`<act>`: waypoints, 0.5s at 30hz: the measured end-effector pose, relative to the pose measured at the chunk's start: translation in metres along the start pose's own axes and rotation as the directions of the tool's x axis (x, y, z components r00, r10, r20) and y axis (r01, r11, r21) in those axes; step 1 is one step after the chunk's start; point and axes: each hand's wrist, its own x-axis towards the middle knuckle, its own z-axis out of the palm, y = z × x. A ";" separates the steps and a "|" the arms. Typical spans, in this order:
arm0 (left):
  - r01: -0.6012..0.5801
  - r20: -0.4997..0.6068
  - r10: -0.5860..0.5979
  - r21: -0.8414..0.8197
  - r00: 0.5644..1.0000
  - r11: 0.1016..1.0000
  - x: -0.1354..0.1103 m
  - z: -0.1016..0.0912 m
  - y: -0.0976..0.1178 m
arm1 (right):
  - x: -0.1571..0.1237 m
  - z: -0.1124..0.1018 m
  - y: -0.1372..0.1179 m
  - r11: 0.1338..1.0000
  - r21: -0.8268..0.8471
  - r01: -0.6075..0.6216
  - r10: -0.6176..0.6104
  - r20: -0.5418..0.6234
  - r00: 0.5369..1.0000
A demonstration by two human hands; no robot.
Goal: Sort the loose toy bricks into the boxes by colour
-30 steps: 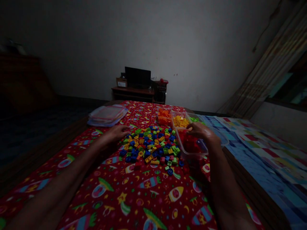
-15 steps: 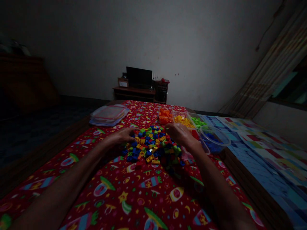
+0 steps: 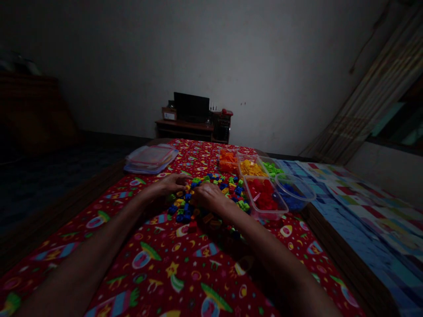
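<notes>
A pile of small toy building bricks in blue, yellow, green, red and orange lies on a red patterned cloth. At its left edge, my left hand rests with thumb and fingers apart, and I see nothing held between them. My right hand reaches over the middle of the pile, its fingers curled down among the bricks. The back of that hand hides its fingertips and whatever they may grip. Right of the pile stands a clear tub of red bricks.
Behind the red tub are tubs of orange bricks, yellow bricks and green bricks. A round tub of blue bricks stands at the table's right edge. Stacked lids lie at the left. A bed adjoins on the right.
My right hand has moved left and slightly down, from beside the tubs to the middle of the pile, uncovering the red tub. My left hand has shifted only slightly.
</notes>
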 end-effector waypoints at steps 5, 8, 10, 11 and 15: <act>0.059 -0.067 -0.060 -0.025 0.996 0.998 -0.002 -0.004 -0.002 | 0.008 0.011 0.001 0.997 0.067 -0.027 0.027 0.004 1.000; 0.066 -0.069 -0.069 -0.052 0.995 0.996 -0.003 -0.004 0.008 | 0.008 0.003 0.005 0.984 0.162 -0.071 0.078 -0.039 0.996; 0.052 -0.065 -0.056 -0.061 0.996 0.997 -0.002 -0.002 0.017 | 0.008 -0.004 0.006 0.967 0.238 -0.095 0.120 -0.094 0.988; 0.050 -0.069 -0.055 -0.068 0.996 0.996 -0.002 0.000 0.022 | 0.009 -0.006 0.006 0.956 0.274 -0.104 0.139 -0.112 0.984; 0.047 -0.114 -0.063 -0.139 0.991 0.989 0.001 0.013 0.038 | 0.009 -0.007 0.004 0.939 0.333 -0.081 0.130 -0.128 0.983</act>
